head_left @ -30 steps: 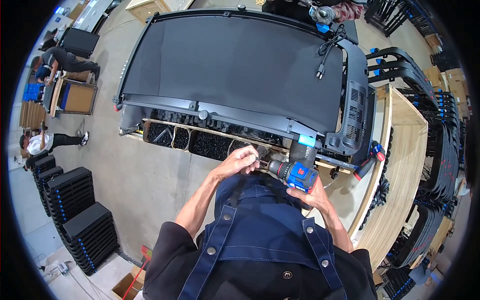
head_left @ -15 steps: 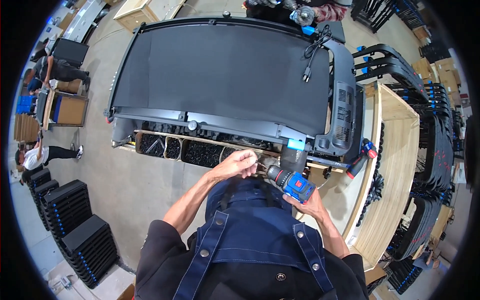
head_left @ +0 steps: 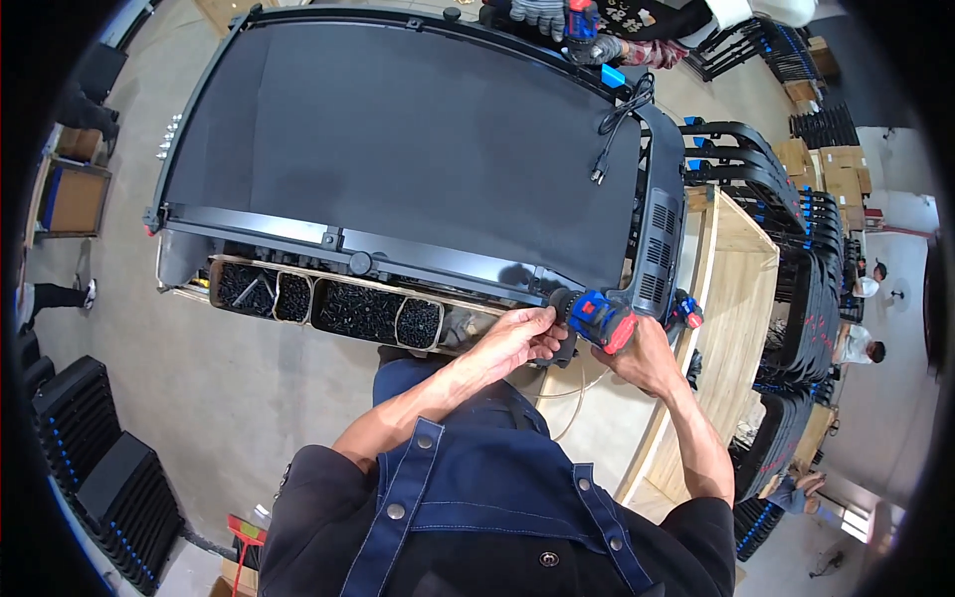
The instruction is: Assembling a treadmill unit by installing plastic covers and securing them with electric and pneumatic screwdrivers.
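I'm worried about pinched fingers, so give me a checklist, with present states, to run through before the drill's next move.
1. Cordless drill gripped by the right hand: ok.
2. Left hand well away from the chuck: not ok, its fingertips are right beside it.
3. Bit seated on a fastener: cannot tell, hidden.
4. Power plug away from the drill: ok, on the treadmill.
5. Co-worker's gloved hands away from the drill: ok, at the far edge.

The drill (head_left: 603, 322) looks like smooth plastic. The broad black belt (head_left: 428, 149) is matt, the rail (head_left: 438, 261) beside it glossy, like painted metal. The crate (head_left: 731, 333) is smooth bare wood; the apron (head_left: 497, 468), woven cloth with shiny metal studs (head_left: 396, 511).
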Action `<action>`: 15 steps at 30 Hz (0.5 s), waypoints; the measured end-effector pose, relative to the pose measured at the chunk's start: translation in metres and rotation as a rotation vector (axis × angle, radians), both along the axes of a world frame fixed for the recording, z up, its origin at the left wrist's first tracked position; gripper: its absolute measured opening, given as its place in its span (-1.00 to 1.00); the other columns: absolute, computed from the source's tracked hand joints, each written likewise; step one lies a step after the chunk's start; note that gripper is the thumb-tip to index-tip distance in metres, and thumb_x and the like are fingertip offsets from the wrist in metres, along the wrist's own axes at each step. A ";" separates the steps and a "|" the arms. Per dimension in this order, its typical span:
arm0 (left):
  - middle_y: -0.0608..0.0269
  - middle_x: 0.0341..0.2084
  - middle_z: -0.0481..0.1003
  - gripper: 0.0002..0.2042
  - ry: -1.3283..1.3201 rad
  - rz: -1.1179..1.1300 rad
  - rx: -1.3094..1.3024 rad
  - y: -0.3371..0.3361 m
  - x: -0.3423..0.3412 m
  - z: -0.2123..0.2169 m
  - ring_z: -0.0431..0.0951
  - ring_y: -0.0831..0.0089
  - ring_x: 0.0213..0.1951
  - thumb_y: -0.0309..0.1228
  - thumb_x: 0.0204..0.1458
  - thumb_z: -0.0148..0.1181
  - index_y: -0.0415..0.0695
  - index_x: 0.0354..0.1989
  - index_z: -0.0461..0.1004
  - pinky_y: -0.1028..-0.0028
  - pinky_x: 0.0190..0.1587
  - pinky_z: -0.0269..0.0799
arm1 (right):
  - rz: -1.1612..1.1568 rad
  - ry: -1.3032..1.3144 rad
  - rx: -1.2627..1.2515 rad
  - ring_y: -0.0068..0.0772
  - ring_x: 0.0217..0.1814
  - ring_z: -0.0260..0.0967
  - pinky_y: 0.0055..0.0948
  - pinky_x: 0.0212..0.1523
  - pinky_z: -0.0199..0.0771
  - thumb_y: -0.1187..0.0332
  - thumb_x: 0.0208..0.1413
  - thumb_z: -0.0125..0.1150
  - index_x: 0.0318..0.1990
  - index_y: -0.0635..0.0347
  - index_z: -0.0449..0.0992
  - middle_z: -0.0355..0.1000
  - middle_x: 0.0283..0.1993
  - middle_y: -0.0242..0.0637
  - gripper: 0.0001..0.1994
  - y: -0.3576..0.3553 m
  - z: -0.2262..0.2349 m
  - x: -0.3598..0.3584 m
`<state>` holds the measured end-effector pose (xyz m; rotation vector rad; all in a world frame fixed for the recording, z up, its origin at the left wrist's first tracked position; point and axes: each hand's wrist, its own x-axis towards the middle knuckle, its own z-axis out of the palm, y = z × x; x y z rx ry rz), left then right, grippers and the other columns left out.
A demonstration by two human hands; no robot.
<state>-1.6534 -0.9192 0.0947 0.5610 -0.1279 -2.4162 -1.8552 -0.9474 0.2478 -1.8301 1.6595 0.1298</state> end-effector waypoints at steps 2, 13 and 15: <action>0.27 -0.29 0.56 -0.67 -0.006 0.019 0.056 -0.001 0.001 -0.003 0.56 0.58 -0.35 -0.11 0.26 0.16 -0.18 -0.14 0.50 0.54 -0.26 0.57 | 0.013 0.027 0.071 0.16 -0.27 0.53 -0.15 -0.23 0.52 0.33 -0.13 0.44 -0.19 0.27 0.56 0.54 -0.41 0.04 -0.66 -0.013 0.010 0.016; 0.01 -0.12 0.47 -0.59 -0.918 0.743 -1.131 -0.040 0.013 0.058 0.50 0.03 -0.09 -0.16 0.13 0.24 -0.21 0.00 0.43 0.11 0.07 0.35 | 0.145 0.259 0.146 0.14 -0.23 0.56 -0.09 -0.17 0.57 0.38 -0.12 0.33 -0.22 0.25 0.58 0.56 -0.36 0.07 -0.74 -0.046 0.009 0.041; 0.03 -0.15 0.48 -0.61 -0.764 0.755 -1.194 -0.051 -0.014 0.060 0.50 0.03 -0.11 -0.15 0.14 0.21 -0.19 -0.01 0.42 0.10 0.09 0.33 | 0.158 0.301 0.227 0.14 -0.23 0.56 -0.09 -0.17 0.57 0.39 -0.13 0.32 -0.26 0.26 0.58 0.56 -0.36 0.07 -0.77 -0.049 0.007 0.047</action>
